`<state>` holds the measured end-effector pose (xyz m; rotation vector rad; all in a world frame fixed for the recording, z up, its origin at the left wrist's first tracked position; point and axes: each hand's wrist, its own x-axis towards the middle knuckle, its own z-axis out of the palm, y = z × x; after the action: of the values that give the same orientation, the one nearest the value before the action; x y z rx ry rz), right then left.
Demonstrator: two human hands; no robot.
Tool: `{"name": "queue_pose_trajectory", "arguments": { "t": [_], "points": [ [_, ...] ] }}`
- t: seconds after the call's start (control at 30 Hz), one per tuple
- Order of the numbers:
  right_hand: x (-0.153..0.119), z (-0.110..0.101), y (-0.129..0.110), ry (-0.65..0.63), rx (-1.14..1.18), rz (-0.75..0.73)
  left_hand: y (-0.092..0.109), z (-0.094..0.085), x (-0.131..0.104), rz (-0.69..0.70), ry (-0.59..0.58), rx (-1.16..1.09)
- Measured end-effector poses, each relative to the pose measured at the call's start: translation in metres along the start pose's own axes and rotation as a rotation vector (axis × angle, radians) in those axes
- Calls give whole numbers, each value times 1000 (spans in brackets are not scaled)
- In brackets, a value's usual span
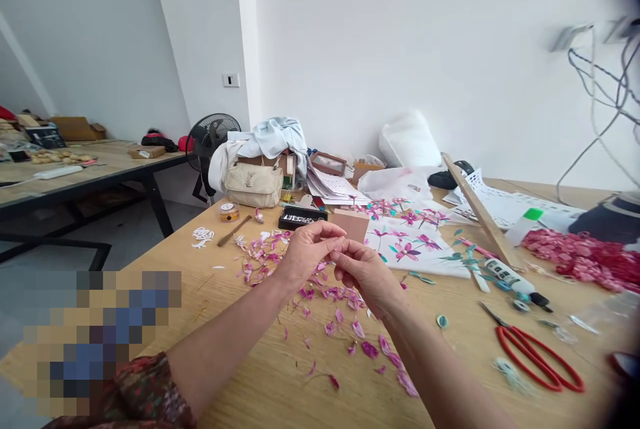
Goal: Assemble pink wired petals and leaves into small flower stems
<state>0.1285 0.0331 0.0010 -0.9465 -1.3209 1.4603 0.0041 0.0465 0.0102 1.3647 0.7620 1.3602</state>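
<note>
My left hand (313,252) and my right hand (363,272) meet above the middle of the wooden table, thumbs and fingertips pinched together. Whatever is between the fingertips is too small and too covered to make out. Beneath and around both hands lie many loose pink and purple petals (370,349), some on thin stems. Just behind the hands is a flat brown box (351,224). To its right, finished-looking purple flowers with teal leaves (407,250) rest on a white sheet.
Red-handled scissors (537,356), a glue bottle (510,276) and a pile of pink-red strands (580,256) are on the right. A wooden bar (483,212) lies behind them. At the back left are a cream handbag (253,184), a black tray (303,217) and a fan (213,132).
</note>
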Motion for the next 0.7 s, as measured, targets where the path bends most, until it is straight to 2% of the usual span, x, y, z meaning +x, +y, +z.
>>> {"name": "queue_pose_trajectory", "arguments": {
  "t": [0.1, 0.23, 0.37, 0.47, 0.6, 0.7],
  "points": [
    [-2, 0, -2, -5, 52, 7, 1, 0, -1, -15, -22, -10],
    [-4, -2, -6, -9, 129, 3, 8, -6, 1, 58, -34, 42],
    [-10, -9, -3, -116, 3, 92, 19, -22, 4, 63, -22, 85],
    [-19, -14, 2, -150, -119, 164, 22, -34, 2, -26, -80, 147],
    [-31, -14, 5, -9, -276, 80, 15, -32, -10, -218, -346, 212],
    [-38, -11, 5, 196, -673, -176, 8, -20, -20, -333, -366, 97]
  ]
}}
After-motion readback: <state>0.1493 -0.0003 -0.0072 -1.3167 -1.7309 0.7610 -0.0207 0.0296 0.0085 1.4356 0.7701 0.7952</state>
